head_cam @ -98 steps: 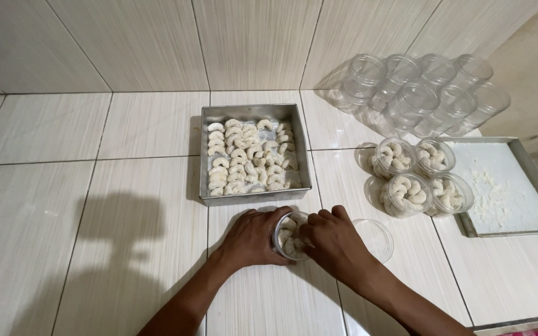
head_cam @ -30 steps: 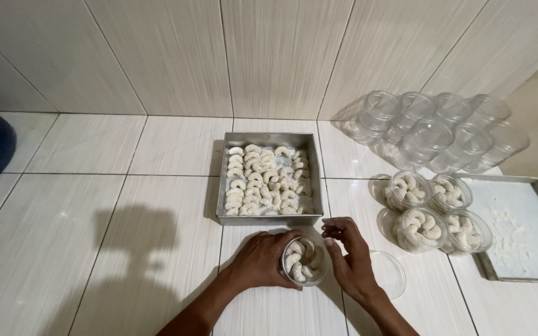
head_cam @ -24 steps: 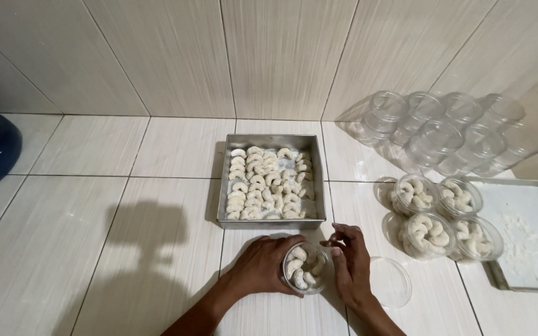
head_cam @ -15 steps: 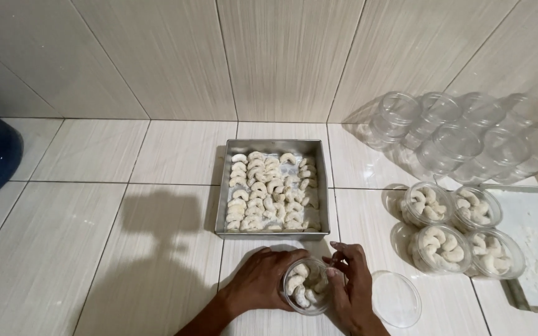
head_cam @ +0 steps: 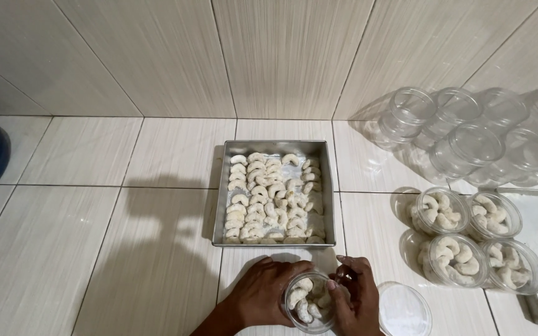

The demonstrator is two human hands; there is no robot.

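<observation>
Cupping a clear jar (head_cam: pixel 308 303) in left hand (head_cam: pixel 269 294), right hand (head_cam: pixel 351 297) pinching at rim, tray (head_cam: pixel 326 190) ahead, lid (head_cam: pixel 404 309) beside.

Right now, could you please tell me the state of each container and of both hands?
Metal tray: nearly full of crescent cookies.
Small clear jar: open, partly filled.
Left hand: gripping that jar.
Right hand: fingertips at the jar's rim.
Loose lid: off, lying flat.
Four filled jars: full, uncovered.
Empty jars: lying on their sides.

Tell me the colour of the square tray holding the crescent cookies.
Silvery grey metal, a square tray; seen in the head view, on the pale tiled floor.
</observation>
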